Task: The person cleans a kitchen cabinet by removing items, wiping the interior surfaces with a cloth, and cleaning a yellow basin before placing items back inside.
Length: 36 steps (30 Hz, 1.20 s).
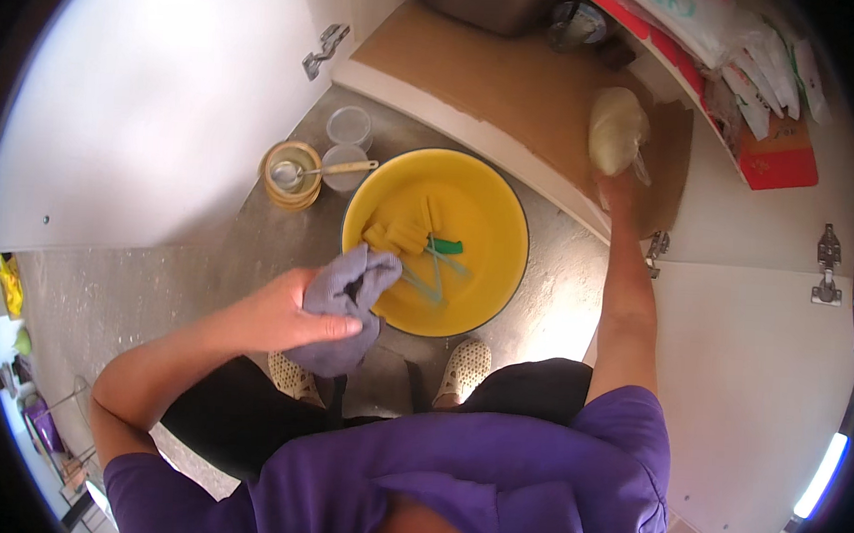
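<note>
My left hand (303, 315) grips a bunched grey-purple cloth (346, 313) above the near left rim of a yellow basin (502, 270). Inside that basin lie yellow chunky pieces (403, 237), a green object (445, 246) and pale translucent sticks (437, 278). On the far right, my right hand (614, 192) reaches into an open cupboard and grasps a knotted clear plastic bag (617, 128) with pale cream contents. The bag covers most of its fingers. Brown cardboard (499, 77) lines the cupboard floor beneath it.
Left of the basin stand a jar (291, 196) with a spoon (342, 168) across it and two clear round containers (349, 126). White cupboard doors (154, 126) hang open on both sides. A dark pan (488, 8) sits deep inside; plastic bags (757, 74) fill the shelf above right.
</note>
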{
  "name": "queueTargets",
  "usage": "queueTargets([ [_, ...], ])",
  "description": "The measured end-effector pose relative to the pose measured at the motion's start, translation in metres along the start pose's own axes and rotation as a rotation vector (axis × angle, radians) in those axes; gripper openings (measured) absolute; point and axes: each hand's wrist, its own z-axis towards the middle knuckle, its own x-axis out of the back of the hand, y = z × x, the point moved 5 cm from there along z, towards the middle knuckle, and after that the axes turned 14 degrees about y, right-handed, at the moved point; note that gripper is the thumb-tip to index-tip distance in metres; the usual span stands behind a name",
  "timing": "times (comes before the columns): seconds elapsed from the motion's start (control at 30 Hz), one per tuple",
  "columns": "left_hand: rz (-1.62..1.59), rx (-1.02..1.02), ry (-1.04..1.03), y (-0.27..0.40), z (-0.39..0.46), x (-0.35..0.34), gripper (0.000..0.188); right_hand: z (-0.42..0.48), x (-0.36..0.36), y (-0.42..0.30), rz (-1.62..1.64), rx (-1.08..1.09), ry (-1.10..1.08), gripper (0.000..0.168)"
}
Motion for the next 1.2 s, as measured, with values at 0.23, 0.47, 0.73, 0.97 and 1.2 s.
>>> queueTargets([
  [0.23, -0.189, 0.136, 0.149, 0.001, -0.005, 0.014, 0.038, -0.061, 0.063, -0.058, 0.947, -0.135, -0.215, 0.042],
  [0.47, -0.242, 0.112, 0.202, 0.008, -0.007, 0.021, 0.038, -0.223, 0.101, -0.08, 0.657, 0.174, -0.344, 0.041],
  [0.73, -0.237, 0.146, 0.191, 0.0, -0.01, 0.02, 0.035, -0.302, 0.1, -0.094, 0.616, 0.254, -0.342, 0.04],
  [0.97, -0.202, 0.119, 0.115, 0.004, -0.008, 0.014, 0.032, -0.334, 0.077, -0.119, 0.067, 0.515, -0.64, 0.093],
  [1.2, -0.157, 0.112, 0.078, 0.005, -0.009, 0.014, 0.033, -0.35, 0.047, -0.143, -0.092, 0.762, -0.938, 0.112],
])
